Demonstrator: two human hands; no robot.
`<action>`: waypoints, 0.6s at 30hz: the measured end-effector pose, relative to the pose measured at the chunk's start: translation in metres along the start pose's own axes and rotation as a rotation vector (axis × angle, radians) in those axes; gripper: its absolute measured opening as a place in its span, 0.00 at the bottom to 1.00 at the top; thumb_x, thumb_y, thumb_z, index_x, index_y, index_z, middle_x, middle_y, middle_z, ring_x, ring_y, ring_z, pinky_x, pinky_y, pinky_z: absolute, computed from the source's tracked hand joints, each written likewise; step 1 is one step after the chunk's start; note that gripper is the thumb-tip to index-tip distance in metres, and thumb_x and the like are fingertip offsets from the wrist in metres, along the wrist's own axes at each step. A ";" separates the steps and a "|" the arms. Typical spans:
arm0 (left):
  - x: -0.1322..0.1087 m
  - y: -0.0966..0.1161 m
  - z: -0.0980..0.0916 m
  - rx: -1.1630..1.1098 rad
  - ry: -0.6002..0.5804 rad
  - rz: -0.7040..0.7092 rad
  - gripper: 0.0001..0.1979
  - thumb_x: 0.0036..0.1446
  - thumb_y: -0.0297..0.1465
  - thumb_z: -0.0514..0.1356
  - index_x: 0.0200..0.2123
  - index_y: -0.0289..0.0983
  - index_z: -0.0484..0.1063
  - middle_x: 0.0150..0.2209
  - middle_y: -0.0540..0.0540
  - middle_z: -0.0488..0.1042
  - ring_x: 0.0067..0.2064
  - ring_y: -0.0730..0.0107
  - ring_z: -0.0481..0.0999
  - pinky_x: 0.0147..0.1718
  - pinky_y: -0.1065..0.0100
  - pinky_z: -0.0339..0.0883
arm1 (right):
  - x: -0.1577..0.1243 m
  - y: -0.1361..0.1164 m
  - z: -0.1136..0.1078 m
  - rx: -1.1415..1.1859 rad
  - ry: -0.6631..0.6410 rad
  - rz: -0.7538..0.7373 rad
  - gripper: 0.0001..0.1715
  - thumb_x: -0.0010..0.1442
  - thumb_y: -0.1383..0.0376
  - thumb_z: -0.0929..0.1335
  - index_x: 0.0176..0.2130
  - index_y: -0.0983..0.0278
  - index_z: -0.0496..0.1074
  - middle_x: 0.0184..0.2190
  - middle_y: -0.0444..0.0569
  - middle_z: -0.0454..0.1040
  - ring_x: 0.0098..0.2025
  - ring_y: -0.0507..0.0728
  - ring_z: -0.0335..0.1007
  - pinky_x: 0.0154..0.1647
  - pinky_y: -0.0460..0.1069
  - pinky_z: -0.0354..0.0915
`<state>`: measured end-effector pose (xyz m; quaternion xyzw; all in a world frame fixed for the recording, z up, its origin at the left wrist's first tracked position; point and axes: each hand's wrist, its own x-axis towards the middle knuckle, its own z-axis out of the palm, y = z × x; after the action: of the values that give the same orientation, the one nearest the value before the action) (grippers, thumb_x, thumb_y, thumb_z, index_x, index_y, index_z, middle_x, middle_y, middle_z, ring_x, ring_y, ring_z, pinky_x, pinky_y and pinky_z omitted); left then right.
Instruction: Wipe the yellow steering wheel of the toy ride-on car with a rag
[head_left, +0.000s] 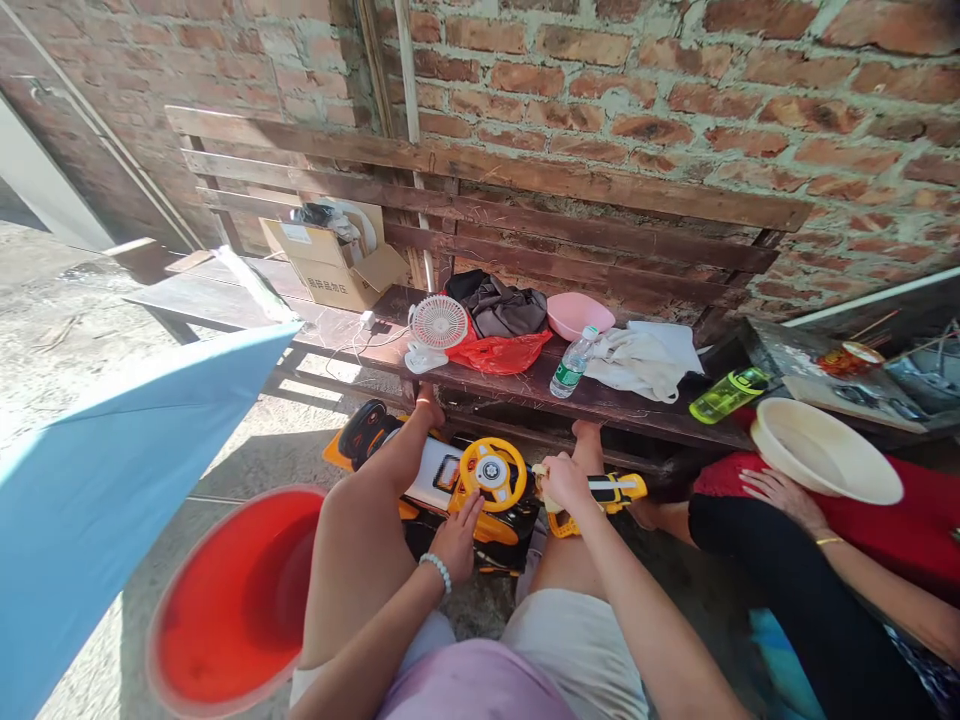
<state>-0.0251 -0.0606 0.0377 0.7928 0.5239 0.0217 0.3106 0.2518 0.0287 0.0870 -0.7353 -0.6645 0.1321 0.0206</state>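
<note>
A yellow-and-black ride-on toy vehicle (431,470) with a white panel stands between my legs. Its yellow steering wheel (517,465) has a grey hub. My left hand (455,545), wearing a beaded bracelet, lies at the wheel's lower left edge with its fingers stretched out. Right of the wheel, my right hand (566,483) is closed beside the toy's yellow-and-black arm (619,488). A small pale bit shows at its fingertips, but I cannot make out what it grips.
A wooden bench (375,345) along the brick wall bears a cardboard box (322,270), fan (437,325), red bag (499,353) and water bottle (572,362). A red basin (232,600) stands at left. At right, another person's hand (787,497) rests below a cream basin (825,450).
</note>
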 end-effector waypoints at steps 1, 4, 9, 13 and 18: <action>-0.001 0.001 -0.001 0.009 -0.003 -0.004 0.51 0.55 0.24 0.54 0.79 0.39 0.40 0.80 0.43 0.39 0.71 0.42 0.63 0.65 0.45 0.64 | 0.003 0.001 0.000 0.009 -0.014 0.005 0.12 0.58 0.67 0.70 0.41 0.59 0.83 0.44 0.55 0.79 0.41 0.60 0.76 0.41 0.50 0.64; -0.001 0.002 -0.003 0.014 0.001 -0.008 0.50 0.55 0.23 0.54 0.79 0.39 0.42 0.80 0.43 0.40 0.71 0.43 0.63 0.65 0.46 0.64 | 0.015 0.009 -0.001 0.056 -0.013 -0.003 0.11 0.59 0.66 0.69 0.39 0.59 0.83 0.40 0.53 0.81 0.39 0.59 0.76 0.38 0.48 0.62; 0.000 0.003 -0.005 0.009 0.000 -0.013 0.49 0.54 0.23 0.54 0.79 0.37 0.43 0.80 0.42 0.39 0.71 0.42 0.64 0.65 0.45 0.65 | 0.038 0.018 -0.005 0.118 0.010 0.037 0.09 0.58 0.64 0.69 0.34 0.60 0.81 0.33 0.50 0.82 0.34 0.56 0.75 0.31 0.47 0.58; 0.000 0.001 -0.004 0.031 -0.005 -0.006 0.50 0.53 0.22 0.54 0.79 0.38 0.43 0.80 0.44 0.39 0.71 0.44 0.65 0.66 0.47 0.64 | 0.043 0.023 -0.008 0.151 0.063 0.059 0.10 0.58 0.66 0.67 0.32 0.60 0.80 0.32 0.49 0.81 0.33 0.56 0.74 0.32 0.47 0.60; 0.000 -0.001 0.001 0.023 -0.019 -0.005 0.52 0.51 0.21 0.55 0.79 0.37 0.43 0.81 0.44 0.36 0.73 0.43 0.61 0.67 0.47 0.63 | 0.004 0.031 0.010 0.231 0.180 -0.119 0.19 0.58 0.68 0.65 0.45 0.59 0.82 0.45 0.50 0.80 0.47 0.59 0.76 0.48 0.50 0.69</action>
<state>-0.0258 -0.0602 0.0364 0.7954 0.5230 0.0076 0.3063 0.2800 0.0274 0.0706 -0.6962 -0.6827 0.1397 0.1725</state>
